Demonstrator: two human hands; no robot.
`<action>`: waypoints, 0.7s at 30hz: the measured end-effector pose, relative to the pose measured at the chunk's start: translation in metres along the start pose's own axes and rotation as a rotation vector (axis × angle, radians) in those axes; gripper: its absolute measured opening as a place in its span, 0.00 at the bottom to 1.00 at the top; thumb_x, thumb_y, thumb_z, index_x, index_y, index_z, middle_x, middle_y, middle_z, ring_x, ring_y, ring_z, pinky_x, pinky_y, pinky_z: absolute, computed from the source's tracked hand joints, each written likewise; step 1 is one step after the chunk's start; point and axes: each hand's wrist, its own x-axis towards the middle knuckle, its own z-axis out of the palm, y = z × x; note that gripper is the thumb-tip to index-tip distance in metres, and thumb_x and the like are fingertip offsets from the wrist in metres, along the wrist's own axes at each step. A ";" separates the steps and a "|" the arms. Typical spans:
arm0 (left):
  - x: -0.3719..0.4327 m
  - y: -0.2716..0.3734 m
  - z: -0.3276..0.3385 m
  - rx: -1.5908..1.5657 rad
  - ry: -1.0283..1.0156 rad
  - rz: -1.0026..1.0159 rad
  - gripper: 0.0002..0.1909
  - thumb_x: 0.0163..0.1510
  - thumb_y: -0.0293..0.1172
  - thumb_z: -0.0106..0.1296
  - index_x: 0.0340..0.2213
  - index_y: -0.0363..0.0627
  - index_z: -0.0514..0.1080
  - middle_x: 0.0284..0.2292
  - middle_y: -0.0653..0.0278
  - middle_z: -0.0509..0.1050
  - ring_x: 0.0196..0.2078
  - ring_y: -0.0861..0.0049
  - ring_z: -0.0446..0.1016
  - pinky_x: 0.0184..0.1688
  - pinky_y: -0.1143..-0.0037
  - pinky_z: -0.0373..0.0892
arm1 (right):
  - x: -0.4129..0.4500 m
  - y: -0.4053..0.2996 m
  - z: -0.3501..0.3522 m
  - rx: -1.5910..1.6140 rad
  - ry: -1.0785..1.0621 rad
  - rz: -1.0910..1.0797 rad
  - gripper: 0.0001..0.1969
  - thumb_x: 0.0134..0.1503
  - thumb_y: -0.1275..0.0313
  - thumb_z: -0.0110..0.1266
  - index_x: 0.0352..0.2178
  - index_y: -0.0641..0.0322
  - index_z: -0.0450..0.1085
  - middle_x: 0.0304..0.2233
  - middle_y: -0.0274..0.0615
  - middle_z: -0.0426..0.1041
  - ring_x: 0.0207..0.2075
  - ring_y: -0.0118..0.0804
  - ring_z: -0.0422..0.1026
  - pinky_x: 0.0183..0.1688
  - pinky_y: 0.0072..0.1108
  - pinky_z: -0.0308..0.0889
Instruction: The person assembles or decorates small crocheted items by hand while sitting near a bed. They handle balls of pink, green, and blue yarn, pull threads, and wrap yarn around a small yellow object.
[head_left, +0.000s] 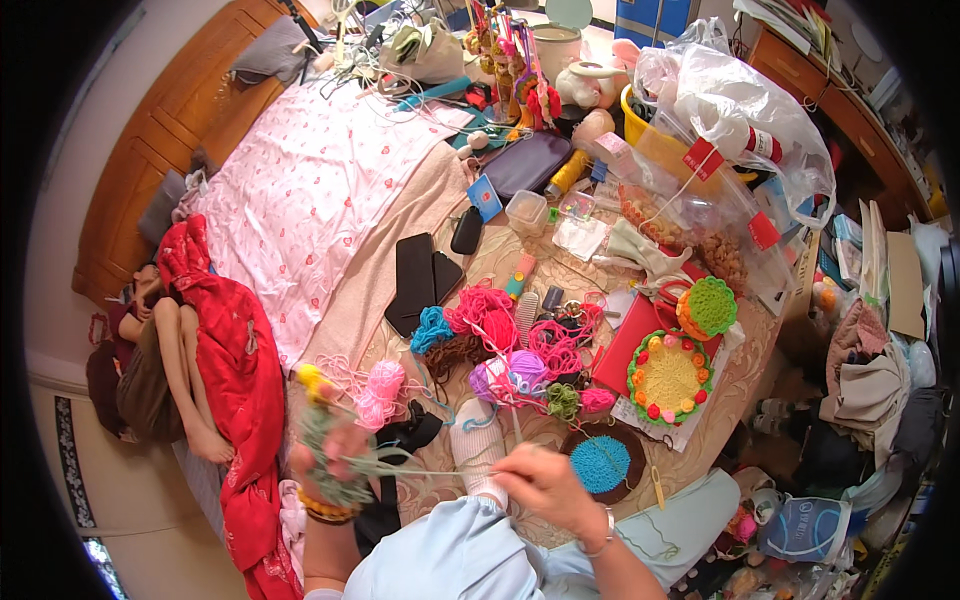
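My left hand (330, 450), blurred, holds a bundle of grey-green yarn (334, 472) with a small yellow and pink piece (315, 382) at its top. Strands of the yarn run across to my right hand (536, 476), whose fingertips pinch them. Beyond my hands lie a light pink yarn ball (382, 390), a purple yarn ball (525, 371), hot pink yarn (487, 311) and blue yarn (433, 328). A round blue and brown crocheted piece (600, 463) is just past my right hand. A yellow crocheted round with flowers (670, 379) lies farther right.
Black phones (415, 270), a comb (526, 315) and a clear plastic box (527, 210) lie on the patterned bedding. Plastic bags (742, 112) stand at the far right. A person (172, 367) lies at the left beside a red blanket (232, 360).
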 end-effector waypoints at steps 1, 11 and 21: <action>-0.002 0.011 -0.006 -0.015 0.010 0.051 0.31 0.47 0.33 0.54 0.52 0.47 0.55 0.24 0.67 0.65 0.20 0.84 0.63 0.23 0.82 0.64 | -0.005 0.002 -0.014 -0.086 0.086 -0.013 0.06 0.48 0.73 0.54 0.26 0.65 0.71 0.23 0.42 0.70 0.23 0.37 0.67 0.29 0.23 0.63; -0.025 0.081 -0.056 -0.156 0.348 0.357 0.21 0.54 0.26 0.41 0.50 0.36 0.57 0.26 0.65 0.60 0.23 0.83 0.60 0.24 0.83 0.61 | -0.007 -0.057 -0.080 0.114 0.094 -0.146 0.05 0.41 0.79 0.59 0.20 0.65 0.69 0.21 0.36 0.67 0.21 0.26 0.64 0.22 0.16 0.58; -0.084 0.143 -0.168 0.094 0.729 0.432 0.13 0.49 0.23 0.46 0.39 0.41 0.67 0.20 0.65 0.67 0.18 0.83 0.63 0.20 0.82 0.63 | -0.057 -0.100 -0.150 0.542 -0.112 -0.457 0.11 0.39 0.74 0.66 0.15 0.69 0.70 0.16 0.40 0.68 0.10 0.25 0.59 0.11 0.17 0.46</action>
